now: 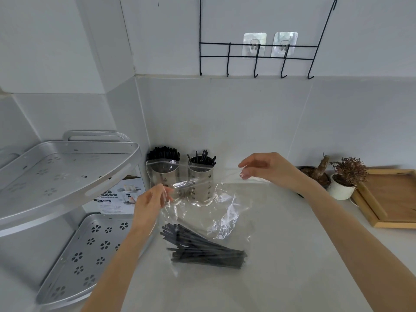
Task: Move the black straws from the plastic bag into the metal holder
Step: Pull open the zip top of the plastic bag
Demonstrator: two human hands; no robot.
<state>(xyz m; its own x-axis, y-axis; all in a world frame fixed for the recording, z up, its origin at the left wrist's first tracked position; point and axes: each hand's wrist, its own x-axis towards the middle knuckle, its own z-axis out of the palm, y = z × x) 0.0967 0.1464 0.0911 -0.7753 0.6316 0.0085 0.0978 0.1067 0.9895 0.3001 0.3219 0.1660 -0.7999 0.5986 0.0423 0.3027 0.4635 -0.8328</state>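
Note:
A clear plastic bag [225, 212] lies on the counter with a bundle of black straws [202, 251] in its lower part. My left hand [150, 203] pinches the bag's top edge at the left. My right hand [265, 170] pinches the same edge at the right, so the mouth is stretched between them. Behind the raised edge stand two metal holders. The left holder [163, 176] is packed with black straws. The right holder [200, 183] has only several straws in it.
A two-tier metal corner shelf [67, 176] fills the left side, with a white product box [119, 199] behind it. Two small potted plants [342, 181] and a wooden tray [389, 199] sit at the right. A black wire hook rack [256, 50] hangs on the wall.

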